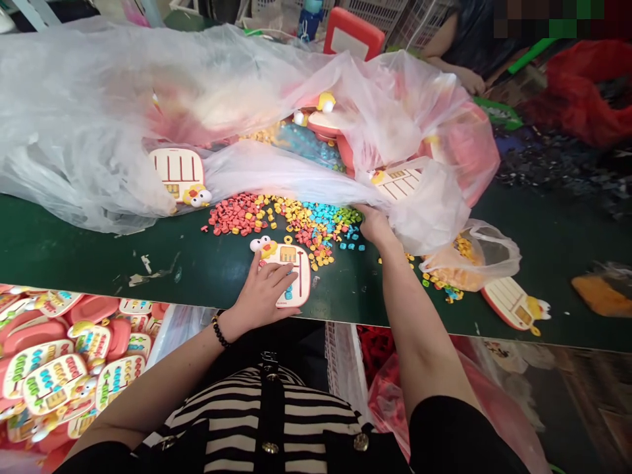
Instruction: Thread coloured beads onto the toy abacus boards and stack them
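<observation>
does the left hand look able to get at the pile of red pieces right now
Probably yes: the red pieces lie uncovered beyond the board that the left hand rests on, and the plastic sheet bunches behind them, not over them.

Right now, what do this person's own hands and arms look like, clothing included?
Both the left hand and right hand are ungloved. A dark beaded bracelet circles the left wrist; the right wrist is bare. Black sleeves leave both forearms uncovered.
</observation>
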A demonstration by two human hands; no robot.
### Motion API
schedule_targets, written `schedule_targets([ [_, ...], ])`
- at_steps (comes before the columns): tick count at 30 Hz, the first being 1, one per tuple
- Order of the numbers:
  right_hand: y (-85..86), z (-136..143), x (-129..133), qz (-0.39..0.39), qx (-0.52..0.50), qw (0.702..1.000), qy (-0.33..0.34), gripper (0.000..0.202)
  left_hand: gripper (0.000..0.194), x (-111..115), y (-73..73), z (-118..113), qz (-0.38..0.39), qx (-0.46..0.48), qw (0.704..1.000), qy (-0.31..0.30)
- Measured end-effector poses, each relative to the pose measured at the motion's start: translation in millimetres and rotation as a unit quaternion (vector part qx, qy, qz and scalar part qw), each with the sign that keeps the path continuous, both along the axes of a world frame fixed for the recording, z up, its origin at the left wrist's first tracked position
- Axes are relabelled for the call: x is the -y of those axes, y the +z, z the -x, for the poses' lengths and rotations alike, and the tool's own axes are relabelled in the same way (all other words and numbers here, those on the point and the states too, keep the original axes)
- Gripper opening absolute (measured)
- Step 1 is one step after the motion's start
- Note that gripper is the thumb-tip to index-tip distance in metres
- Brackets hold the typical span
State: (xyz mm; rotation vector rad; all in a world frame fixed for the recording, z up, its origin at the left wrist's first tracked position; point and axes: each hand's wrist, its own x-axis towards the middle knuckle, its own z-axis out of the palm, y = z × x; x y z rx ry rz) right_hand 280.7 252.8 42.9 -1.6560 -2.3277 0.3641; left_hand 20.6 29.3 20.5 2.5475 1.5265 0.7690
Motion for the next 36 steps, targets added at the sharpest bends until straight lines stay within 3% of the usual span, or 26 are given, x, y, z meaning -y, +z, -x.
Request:
schedule_targets([
  [7, 3.2, -21.3, 43.0, -0.02, -0.053, 0.998, 0.036, 0.058, 0.054, 0.7, -0.5, 0.3, 0.0, 0.002, 1.0, -0.003],
  [10, 5.6, -31.0, 56.9, -0.067, -0.072, 0.995, 0.004, 0.043, 0.056, 0.7, -0.9, 0.7, 0.007, -0.002, 1.0, -0.008],
  [14, 1.5, -21.9, 62.5, -0.046, -0.014, 0.998, -0.037, 0.023, 0.055, 0.4, -0.6, 0.5, -0.001, -0.005, 1.0, -0.008],
  [19, 0.4, -12.0, 54.3, -0.03, 0.067, 0.994, -0.081, 0.023, 0.054, 0.4, 0.8, 0.1, 0.0, -0.007, 1.0, -0.004],
  [23, 9.0, -6.3, 63.8, -0.088, -0.01, 0.985, -0.151, 0.022, 0.055, 0.5, 1.4, 0.2, 0.0, -0.004, 1.0, -0.002],
  [25, 9.9, 12.9, 82.3, -0.121, -0.101, 0.978, -0.134, 0.022, 0.055, 0.6, 1.3, 0.2, 0.007, -0.007, 1.0, -0.006],
  [28, 1.4, 59.4, 116.6, -0.079, -0.185, 0.979, -0.012, 0.023, 0.056, 0.6, 1.0, 0.0, 0.007, -0.016, 1.0, -0.008],
  [30, -7.8, 87.2, 133.8, -0.07, -0.166, 0.982, 0.048, 0.024, 0.058, 0.3, 0.8, -0.5, 0.001, -0.016, 1.0, -0.004],
  [32, -15.6, 102.7, 143.8, -0.079, -0.135, 0.986, 0.06, 0.026, 0.059, -0.2, 0.5, -1.1, 0.001, -0.011, 1.0, -0.002],
  [36, -18.2, 102.2, 152.5, -0.087, -0.105, 0.989, 0.051, 0.03, 0.057, -0.4, -1.1, -1.7, 0.004, -0.006, 1.0, -0.004],
])
